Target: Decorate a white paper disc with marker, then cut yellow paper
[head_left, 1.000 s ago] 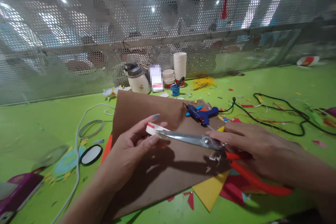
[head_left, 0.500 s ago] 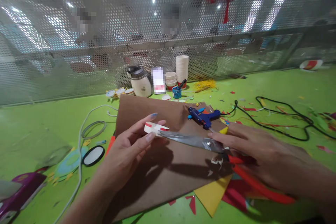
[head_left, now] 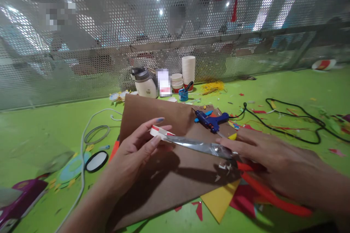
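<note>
Green tabletop (head_left: 287, 87) runs back to a perforated metal screen (head_left: 226, 52), with blurred shapes and lights behind it. Near the middle, above a brown sheet (head_left: 161, 189), is a small white paper ring (head_left: 160, 133) with red marks. The left hand (head_left: 138, 149), coming in from seven o'clock, pinches it between thumb and fingers. Scissors (head_left: 201, 147) reach it from just past three o'clock, their tips at the ring; whether the blades bite into the paper cannot be told. The right hand (head_left: 270, 151) is closed around their orange handles, a finger stretched toward the pivot; the loops are partly hidden.

Seen from the ring, a blue glue gun (head_left: 212, 119) lies just before three o'clock, on the sheet's far right part. White scraps (head_left: 225, 166) lie at four o'clock, and yellow paper (head_left: 221, 202) between four and five. A black-rimmed disc (head_left: 96, 161) sits between eight and nine o'clock, beside a white cord (head_left: 82, 167). Farther out, a dark-lidded bottle (head_left: 146, 86) stands at eleven, a blue jar (head_left: 183, 95) and stacked paper cups (head_left: 188, 69) at one, and yellow strands (head_left: 212, 87) lie at two.
</note>
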A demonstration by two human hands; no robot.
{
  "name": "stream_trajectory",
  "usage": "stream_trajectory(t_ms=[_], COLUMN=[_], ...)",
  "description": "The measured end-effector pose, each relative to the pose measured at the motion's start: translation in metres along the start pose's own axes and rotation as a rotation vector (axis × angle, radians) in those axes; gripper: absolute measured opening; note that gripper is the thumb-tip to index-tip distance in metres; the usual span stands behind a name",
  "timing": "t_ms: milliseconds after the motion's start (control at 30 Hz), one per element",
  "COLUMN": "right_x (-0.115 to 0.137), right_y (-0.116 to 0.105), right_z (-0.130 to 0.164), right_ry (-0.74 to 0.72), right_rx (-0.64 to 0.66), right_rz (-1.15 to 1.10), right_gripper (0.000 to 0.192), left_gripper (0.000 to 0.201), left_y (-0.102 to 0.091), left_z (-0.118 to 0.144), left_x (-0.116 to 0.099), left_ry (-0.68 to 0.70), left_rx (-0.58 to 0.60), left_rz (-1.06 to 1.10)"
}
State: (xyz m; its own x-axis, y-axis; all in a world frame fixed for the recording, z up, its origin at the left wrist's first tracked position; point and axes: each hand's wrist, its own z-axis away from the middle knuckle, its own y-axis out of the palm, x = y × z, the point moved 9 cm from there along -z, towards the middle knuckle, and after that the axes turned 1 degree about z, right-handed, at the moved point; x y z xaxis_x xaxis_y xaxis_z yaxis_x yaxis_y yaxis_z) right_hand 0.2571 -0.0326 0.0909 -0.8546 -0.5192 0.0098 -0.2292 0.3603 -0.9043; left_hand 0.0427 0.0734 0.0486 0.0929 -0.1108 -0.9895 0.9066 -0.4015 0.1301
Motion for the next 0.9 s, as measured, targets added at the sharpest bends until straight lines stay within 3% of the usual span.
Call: stream_trajectory(t_ms=[233,467,900], right_x=[-0.001,-0.006,-0.011], right_y=[0.002,0.003,0.007], right_z=[-0.001,0.002,0.006], right_ry=[0.0,0.021,0.018], right_rx=[-0.005,0.016,0.059], right_rz=[0.006,-0.05,-0.082], right_gripper=[0.053,0.055,0.058], left_gripper=[0.056,0.052,0.053], left_y=[-0.003,-0.002,0.006], left_z=[-0.002,0.003,0.009], left_x=[0.0,-0.011,-0.013], left_ry=[0.025,0.122,0.184], left_rx=[-0.026,-0.131,-0.163], left_rz=[-0.076,-0.15,-0.138])
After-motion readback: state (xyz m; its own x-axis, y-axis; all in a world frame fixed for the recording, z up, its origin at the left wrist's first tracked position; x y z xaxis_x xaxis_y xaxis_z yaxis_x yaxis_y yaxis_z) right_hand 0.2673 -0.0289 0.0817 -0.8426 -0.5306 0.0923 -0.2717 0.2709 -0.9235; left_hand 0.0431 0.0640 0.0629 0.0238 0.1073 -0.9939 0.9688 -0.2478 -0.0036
